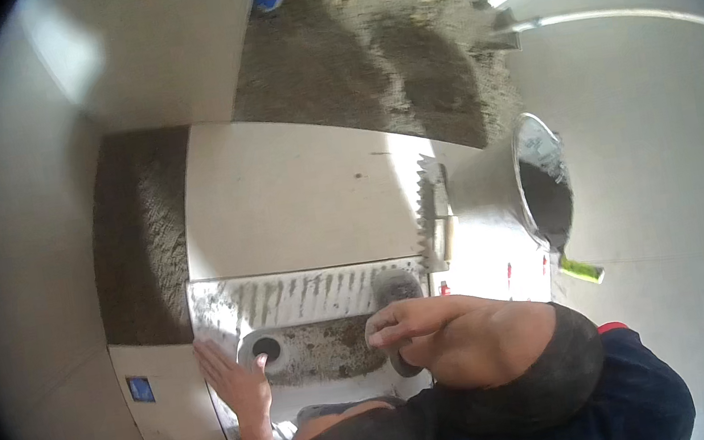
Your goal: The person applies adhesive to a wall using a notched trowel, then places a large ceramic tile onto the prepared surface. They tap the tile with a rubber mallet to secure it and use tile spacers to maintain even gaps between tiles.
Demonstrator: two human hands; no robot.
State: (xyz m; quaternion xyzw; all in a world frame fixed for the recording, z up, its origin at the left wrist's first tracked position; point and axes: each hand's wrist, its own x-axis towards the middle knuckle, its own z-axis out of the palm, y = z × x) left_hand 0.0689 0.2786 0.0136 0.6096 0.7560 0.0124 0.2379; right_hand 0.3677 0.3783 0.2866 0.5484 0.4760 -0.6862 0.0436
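my left hand [235, 382] lies open and flat on the tile [294, 318] by its round hole [266, 349]. my right hand [421, 327] grips a sponge [396, 290] on the tile's mortar-streaked face, near the bucket [518, 187].

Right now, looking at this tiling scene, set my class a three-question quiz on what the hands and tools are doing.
1. True or false: the left hand lies flat on the pale rectangular tile smeared with grey mortar.
2. What does the right hand press on that tile? A) a grey mortar-caked sponge pad B) a hammer C) a paintbrush
3. Fill in: the notched metal trowel lies beside the grey metal ______ of mortar.

Key: 1 true; 2 A; 3 bucket.
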